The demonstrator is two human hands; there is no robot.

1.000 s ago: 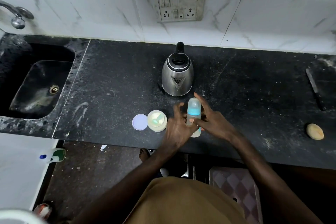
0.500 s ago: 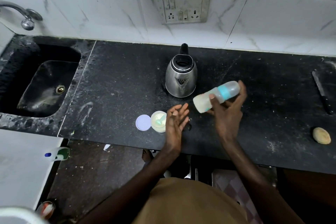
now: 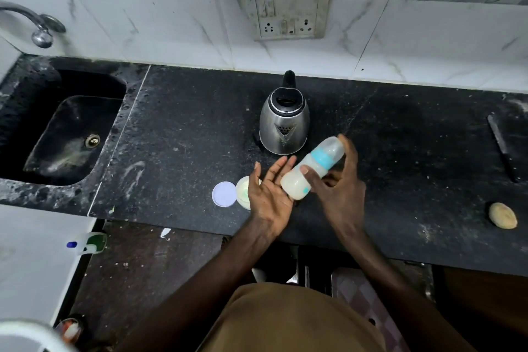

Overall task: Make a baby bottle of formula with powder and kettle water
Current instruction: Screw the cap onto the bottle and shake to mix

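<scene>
My right hand (image 3: 340,194) grips a capped baby bottle (image 3: 313,168) with a blue collar and milky liquid, tilted so its cap points up to the right. The bottle's base touches the palm of my left hand (image 3: 270,194), whose fingers are straight. Behind the hands a steel kettle (image 3: 284,120) stands on the black counter (image 3: 185,137), its lid open. An open powder tub (image 3: 243,191) sits partly behind my left hand, and its round white lid (image 3: 224,194) lies beside it on the left.
A black sink (image 3: 65,128) with a tap (image 3: 37,26) is at the left. A knife (image 3: 503,148) and a round pale lump (image 3: 503,215) lie at the counter's right end. A wall socket (image 3: 287,16) is above the kettle.
The bottle went from upright on the counter to lifted and tilted in my right hand. Its base has now come down against my left palm, which has let go and opened.
</scene>
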